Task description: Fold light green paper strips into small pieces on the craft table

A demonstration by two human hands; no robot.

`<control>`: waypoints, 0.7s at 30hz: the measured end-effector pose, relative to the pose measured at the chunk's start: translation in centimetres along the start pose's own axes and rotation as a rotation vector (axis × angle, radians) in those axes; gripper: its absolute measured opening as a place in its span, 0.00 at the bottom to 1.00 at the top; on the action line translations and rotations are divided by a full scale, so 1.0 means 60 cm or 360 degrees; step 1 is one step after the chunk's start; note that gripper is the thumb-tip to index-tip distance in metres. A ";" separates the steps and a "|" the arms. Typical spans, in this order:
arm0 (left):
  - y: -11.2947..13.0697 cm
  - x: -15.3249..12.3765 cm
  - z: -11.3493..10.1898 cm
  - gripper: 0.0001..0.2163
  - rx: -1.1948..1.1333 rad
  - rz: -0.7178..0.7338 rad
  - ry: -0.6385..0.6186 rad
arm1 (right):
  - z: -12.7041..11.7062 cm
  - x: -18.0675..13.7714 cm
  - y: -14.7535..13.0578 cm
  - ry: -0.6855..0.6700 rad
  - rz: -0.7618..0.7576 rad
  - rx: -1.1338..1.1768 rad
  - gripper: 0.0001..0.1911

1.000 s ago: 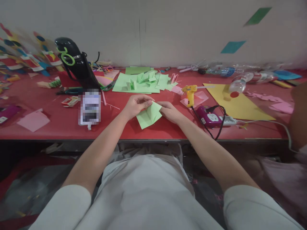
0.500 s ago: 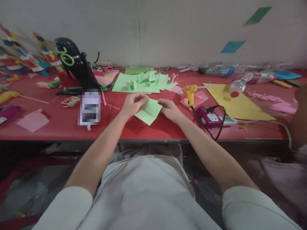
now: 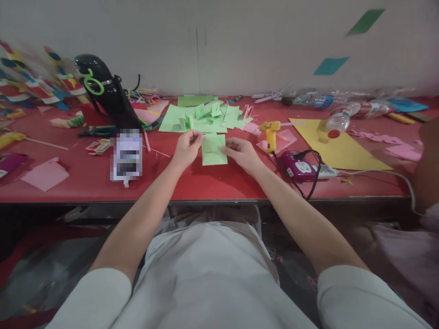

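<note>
Between my hands is a small light green sheet of paper (image 3: 214, 153), held up above the red table with creases across it. My left hand (image 3: 188, 147) pinches its upper left edge between thumb and fingers. On the other side, my right hand (image 3: 240, 153) has its thumb over the right edge, with the fingers closed behind. Just beyond, several folded green paper pieces (image 3: 215, 112) lie on larger green sheets (image 3: 169, 121). A yellow glue gun (image 3: 270, 135) stands on pink paper to the right of my right hand.
A phone with a blurred screen (image 3: 126, 155) and a black bottle (image 3: 106, 91) are on the left. On the right are a purple power box (image 3: 298, 165) with cables, a yellow sheet (image 3: 343, 151) and plastic bottles (image 3: 338, 121). Another person's arm (image 3: 427, 169) shows at the right edge.
The green paper has turned from a diamond position to sit upright and square. My left hand has shifted its hold to the upper left edge, and my right hand grips the right edge.
</note>
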State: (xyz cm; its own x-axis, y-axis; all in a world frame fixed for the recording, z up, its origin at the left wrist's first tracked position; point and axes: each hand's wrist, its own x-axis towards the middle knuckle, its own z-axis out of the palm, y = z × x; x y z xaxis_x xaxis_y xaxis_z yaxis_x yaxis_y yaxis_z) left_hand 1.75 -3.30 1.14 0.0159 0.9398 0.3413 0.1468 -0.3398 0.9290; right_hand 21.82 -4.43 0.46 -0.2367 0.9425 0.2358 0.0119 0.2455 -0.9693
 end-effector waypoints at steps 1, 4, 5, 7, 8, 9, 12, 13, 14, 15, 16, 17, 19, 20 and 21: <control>0.000 0.000 0.001 0.10 -0.0054 -0.0032 -0.0025 | -0.002 0.002 0.003 0.0043 -0.0028 -0.0020 0.18; 0.003 -0.002 0.002 0.08 -0.0148 -0.0137 -0.0076 | -0.006 0.004 0.008 0.0072 -0.0094 -0.0060 0.15; 0.004 -0.004 0.001 0.08 -0.0148 -0.0150 -0.0083 | -0.006 0.004 0.007 0.0055 -0.0112 -0.0077 0.14; 0.006 -0.006 0.000 0.10 -0.0114 -0.0113 -0.0105 | -0.004 0.002 0.005 0.0014 -0.0155 -0.0134 0.14; 0.006 -0.008 0.000 0.12 -0.0089 -0.0084 -0.0133 | -0.003 0.000 0.004 -0.0004 -0.0179 -0.0174 0.15; 0.006 -0.010 -0.001 0.15 -0.0067 -0.0065 -0.0181 | -0.002 -0.001 0.002 -0.0018 -0.0204 -0.0218 0.15; 0.005 -0.014 0.000 0.21 -0.0029 -0.0056 -0.0379 | 0.001 -0.004 0.002 -0.0024 -0.0280 -0.0313 0.15; 0.004 -0.015 0.001 0.21 -0.0019 -0.0041 -0.0419 | 0.001 -0.004 0.003 -0.0012 -0.0300 -0.0322 0.15; 0.003 -0.015 0.001 0.21 -0.0013 -0.0012 -0.0429 | 0.001 -0.003 0.004 0.0004 -0.0316 -0.0325 0.16; 0.001 -0.014 0.002 0.20 -0.0007 0.0025 -0.0414 | 0.001 -0.003 0.005 0.0017 -0.0322 -0.0322 0.17; 0.000 -0.013 0.002 0.19 -0.0001 0.0058 -0.0384 | 0.001 -0.002 0.005 0.0025 -0.0314 -0.0309 0.18; -0.001 -0.012 0.002 0.18 0.0003 0.0084 -0.0351 | 0.001 -0.001 0.006 0.0023 -0.0293 -0.0285 0.20; -0.003 -0.009 0.002 0.17 0.0013 0.0117 -0.0298 | 0.001 -0.001 0.005 -0.0023 -0.0228 -0.0227 0.21; -0.003 -0.009 0.002 0.16 0.0026 0.0130 -0.0275 | 0.001 -0.001 0.004 -0.0059 -0.0199 -0.0210 0.20; -0.002 -0.009 0.003 0.15 0.0049 0.0146 -0.0251 | 0.001 -0.001 0.002 -0.0098 -0.0179 -0.0210 0.19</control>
State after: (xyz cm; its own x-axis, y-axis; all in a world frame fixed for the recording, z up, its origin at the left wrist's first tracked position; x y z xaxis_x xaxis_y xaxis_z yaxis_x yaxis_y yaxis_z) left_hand 1.87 -3.75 0.80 0.1853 0.8997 0.3952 0.1676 -0.4253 0.8894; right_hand 21.78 -4.48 0.33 -0.3027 0.8928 0.3334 0.1085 0.3798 -0.9187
